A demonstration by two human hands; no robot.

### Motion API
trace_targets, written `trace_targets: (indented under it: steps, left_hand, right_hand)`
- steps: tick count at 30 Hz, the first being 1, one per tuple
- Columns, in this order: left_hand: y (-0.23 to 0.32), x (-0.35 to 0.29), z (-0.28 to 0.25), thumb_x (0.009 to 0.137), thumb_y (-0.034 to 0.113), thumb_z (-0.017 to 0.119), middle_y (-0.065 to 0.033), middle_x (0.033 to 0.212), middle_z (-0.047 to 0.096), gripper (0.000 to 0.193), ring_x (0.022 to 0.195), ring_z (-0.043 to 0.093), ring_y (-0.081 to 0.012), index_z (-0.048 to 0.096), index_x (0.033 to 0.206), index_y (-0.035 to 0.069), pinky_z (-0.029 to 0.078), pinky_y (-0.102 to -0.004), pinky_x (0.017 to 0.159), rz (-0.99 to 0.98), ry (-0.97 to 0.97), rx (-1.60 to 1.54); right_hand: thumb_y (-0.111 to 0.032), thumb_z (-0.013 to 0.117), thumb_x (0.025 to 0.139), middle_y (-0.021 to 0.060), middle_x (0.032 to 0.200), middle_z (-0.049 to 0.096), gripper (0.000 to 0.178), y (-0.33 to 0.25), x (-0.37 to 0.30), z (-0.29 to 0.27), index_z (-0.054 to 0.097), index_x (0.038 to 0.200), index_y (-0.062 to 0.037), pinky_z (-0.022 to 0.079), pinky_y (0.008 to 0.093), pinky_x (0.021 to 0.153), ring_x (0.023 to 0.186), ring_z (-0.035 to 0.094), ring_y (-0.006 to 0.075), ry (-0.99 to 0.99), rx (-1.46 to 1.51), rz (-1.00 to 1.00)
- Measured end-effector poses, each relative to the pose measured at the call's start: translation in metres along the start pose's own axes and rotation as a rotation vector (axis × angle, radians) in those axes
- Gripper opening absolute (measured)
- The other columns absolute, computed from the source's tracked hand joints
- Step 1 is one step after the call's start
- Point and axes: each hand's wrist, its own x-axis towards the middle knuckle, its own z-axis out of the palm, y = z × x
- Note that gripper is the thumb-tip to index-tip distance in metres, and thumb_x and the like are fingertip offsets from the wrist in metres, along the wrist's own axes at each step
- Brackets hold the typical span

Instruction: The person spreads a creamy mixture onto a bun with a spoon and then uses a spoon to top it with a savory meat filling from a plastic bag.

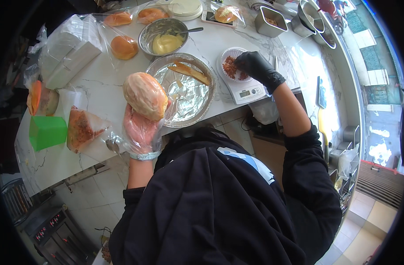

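My left hand (142,132), in a clear plastic glove, holds up a bread bun (145,95) whose top is smeared with pale cream. At the right, my right hand (259,68) wears a black glove and reaches into a white fluted bowl (240,51). Its fingers are drawn together at reddish-brown crumbs (229,67); the fingertips and anything between them are hidden. The bowl rests on a white digital kitchen scale (250,92). Between my hands lies a round foil pan (184,104) with a cream-smeared wooden spatula (189,72) across its far right side.
Beyond the pan stands a steel bowl (144,37) of yellow cream with a spoon. Bagged buns (124,47) and a white box (74,51) sit at the far left. A green container (47,132) and a bag of reddish crumbs (85,130) are nearer. Metal tins (271,27) line the far right.
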Motion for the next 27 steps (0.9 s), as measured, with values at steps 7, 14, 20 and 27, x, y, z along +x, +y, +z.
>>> trace_targets:
  steps: [7,14,20,27]
  left_hand:
    - [-0.009,0.005,0.006,0.09,0.032,0.037,-0.0135,0.139,0.029,0.052,0.129,0.026,-0.0326,0.028,0.136,0.01,0.016,-0.0582,0.104,-0.035,-0.001,-0.043]
    - [-0.01,0.015,0.001,0.089,0.034,0.039,-0.0168,0.142,0.021,0.057,0.13,0.022,-0.0371,0.023,0.138,0.011,0.022,-0.0576,0.101,-0.089,-0.089,-0.022]
    - [-0.014,0.02,-0.002,0.089,0.032,0.038,-0.0179,0.142,0.021,0.056,0.129,0.021,-0.0404,0.023,0.138,0.008,0.022,-0.057,0.101,-0.092,-0.063,-0.088]
    - [-0.024,0.027,0.008,0.09,0.031,0.038,-0.0177,0.14,0.025,0.053,0.128,0.023,-0.0409,0.025,0.136,0.008,0.019,-0.0578,0.103,-0.12,-0.105,-0.056]
  right_hand:
    - [-0.01,0.062,0.074,0.0156,0.085,0.064,0.019,-0.002,-0.001,-0.003,0.066,0.092,-0.0051,0.049,0.0341,0.073,0.077,0.062,0.0302,0.213,-0.025,-0.076]
    - [-0.012,0.062,0.073,0.0155,0.086,0.064,0.018,-0.009,0.002,0.012,0.067,0.089,-0.0043,0.049,0.0336,0.072,0.076,0.062,0.0296,0.107,-0.287,-0.096]
    - [-0.008,0.061,0.073,0.0164,0.084,0.064,0.016,-0.02,0.0,-0.007,0.066,0.087,-0.0031,0.049,0.0334,0.071,0.075,0.063,0.0284,0.141,-0.106,-0.126]
    - [-0.003,0.063,0.072,0.0154,0.084,0.065,0.017,-0.01,-0.008,-0.022,0.067,0.088,-0.0021,0.049,0.0293,0.07,0.072,0.064,0.0226,0.183,0.057,0.062]
